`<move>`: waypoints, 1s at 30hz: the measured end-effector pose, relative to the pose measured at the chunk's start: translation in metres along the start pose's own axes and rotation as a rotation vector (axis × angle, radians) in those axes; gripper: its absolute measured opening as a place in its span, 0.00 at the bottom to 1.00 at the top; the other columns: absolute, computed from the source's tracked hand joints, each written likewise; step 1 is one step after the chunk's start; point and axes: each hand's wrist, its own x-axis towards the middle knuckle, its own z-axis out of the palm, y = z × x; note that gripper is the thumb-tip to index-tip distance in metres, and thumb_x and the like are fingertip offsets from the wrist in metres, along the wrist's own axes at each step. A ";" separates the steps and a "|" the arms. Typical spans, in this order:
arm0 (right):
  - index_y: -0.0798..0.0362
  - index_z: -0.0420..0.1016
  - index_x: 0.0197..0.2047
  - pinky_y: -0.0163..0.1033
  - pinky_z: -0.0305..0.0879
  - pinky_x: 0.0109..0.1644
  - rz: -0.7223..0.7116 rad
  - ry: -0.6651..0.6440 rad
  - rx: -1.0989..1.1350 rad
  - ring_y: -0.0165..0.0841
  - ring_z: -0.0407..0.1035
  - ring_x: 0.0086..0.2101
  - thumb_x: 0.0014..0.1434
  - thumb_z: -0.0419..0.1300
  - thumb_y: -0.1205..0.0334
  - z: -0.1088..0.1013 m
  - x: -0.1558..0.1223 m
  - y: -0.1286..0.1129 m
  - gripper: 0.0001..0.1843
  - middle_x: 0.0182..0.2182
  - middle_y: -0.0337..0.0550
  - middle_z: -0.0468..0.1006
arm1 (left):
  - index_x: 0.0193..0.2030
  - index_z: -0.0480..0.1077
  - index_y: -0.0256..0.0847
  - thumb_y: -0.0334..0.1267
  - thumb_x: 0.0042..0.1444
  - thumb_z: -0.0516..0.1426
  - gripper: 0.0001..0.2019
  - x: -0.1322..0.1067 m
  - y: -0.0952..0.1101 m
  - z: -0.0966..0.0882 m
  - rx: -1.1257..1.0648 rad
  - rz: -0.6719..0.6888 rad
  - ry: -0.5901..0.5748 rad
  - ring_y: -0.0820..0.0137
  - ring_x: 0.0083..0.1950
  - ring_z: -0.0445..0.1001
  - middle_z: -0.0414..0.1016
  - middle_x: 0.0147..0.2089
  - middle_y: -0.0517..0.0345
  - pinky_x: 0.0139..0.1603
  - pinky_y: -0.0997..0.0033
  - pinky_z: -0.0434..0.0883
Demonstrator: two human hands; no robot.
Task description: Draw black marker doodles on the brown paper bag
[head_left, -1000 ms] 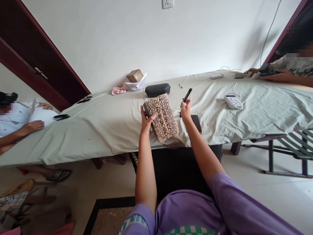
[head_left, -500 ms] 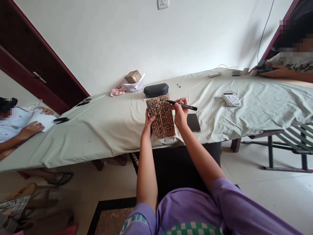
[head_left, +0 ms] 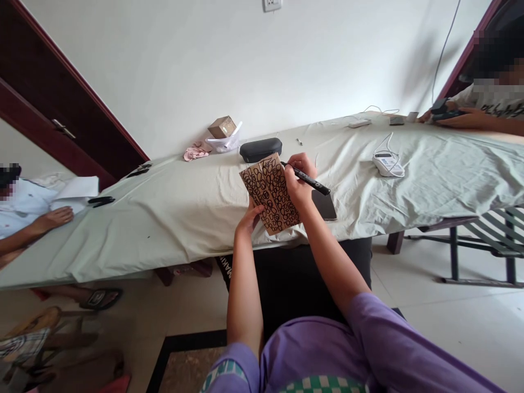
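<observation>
A brown cardboard box (head_left: 275,197), its top face covered in black drawn loops, is tilted in front of me. My left hand (head_left: 249,218) grips its lower left side, thumb on the face. In my right hand (head_left: 299,180) is a black marker pen (head_left: 311,180), its tip end near the box's upper right edge. A dark flat rectangular object (head_left: 325,206) lies on the cloth beside my right wrist. Just beyond the box rests a black oblong case (head_left: 261,149).
A pale cloth covers the long table (head_left: 172,218). Farther back are a small carton (head_left: 221,126) on a plastic container and a pink cloth (head_left: 197,150). A white corded device (head_left: 388,164) lies to the right. One person sits at each end; the left one holds white paper (head_left: 76,191).
The box has turned anticlockwise, its top leaning left. My right hand and the marker have shifted slightly, the pen's rear end dipping lower. The person at left has lifted the paper.
</observation>
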 end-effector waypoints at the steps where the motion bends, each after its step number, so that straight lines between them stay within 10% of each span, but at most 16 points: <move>1: 0.45 0.64 0.34 0.43 0.63 0.34 -0.001 0.000 0.005 0.31 0.57 0.25 0.65 0.59 0.52 0.001 0.002 0.000 0.11 0.24 0.34 0.61 | 0.74 0.62 0.52 0.53 0.41 0.71 0.51 0.000 0.002 0.000 0.016 -0.001 0.002 0.52 0.74 0.70 0.75 0.70 0.48 0.74 0.49 0.66; 30: 0.46 0.62 0.34 0.41 0.65 0.34 0.001 0.147 0.010 0.30 0.63 0.27 0.66 0.60 0.54 -0.004 0.005 0.023 0.12 0.26 0.33 0.65 | 0.81 0.45 0.54 0.48 0.45 0.71 0.59 0.002 0.015 0.001 0.079 -0.025 -0.110 0.47 0.79 0.60 0.63 0.78 0.49 0.79 0.43 0.58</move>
